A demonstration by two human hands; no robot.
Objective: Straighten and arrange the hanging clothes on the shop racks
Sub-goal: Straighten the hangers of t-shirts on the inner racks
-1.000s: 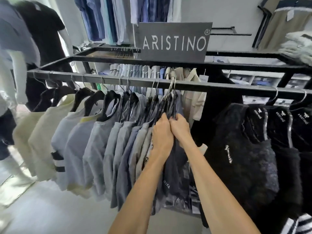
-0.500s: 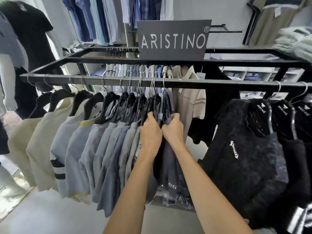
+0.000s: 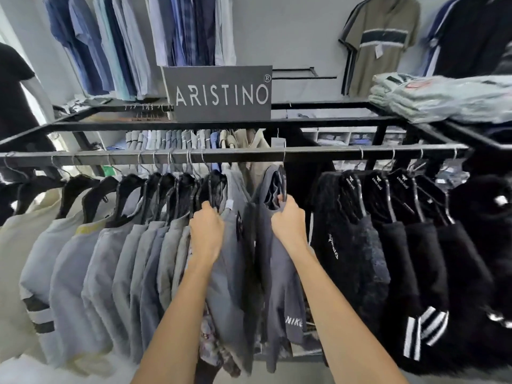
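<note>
Grey shirts (image 3: 144, 259) hang bunched on the rail (image 3: 318, 154); the left hand (image 3: 207, 234) grips them, the right hand (image 3: 288, 221) grips the hanger (image 3: 282, 187) of a dark shirt (image 3: 279, 286). Spacing seems unfinished.

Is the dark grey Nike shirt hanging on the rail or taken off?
Hanging. The Nike shirt is on a hanger hooked over the black rail; the right hand grips that hanger.

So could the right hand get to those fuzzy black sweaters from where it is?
Probably yes: nothing hangs between the right hand and the black sweaters, though it is gripping a hanger.
</note>
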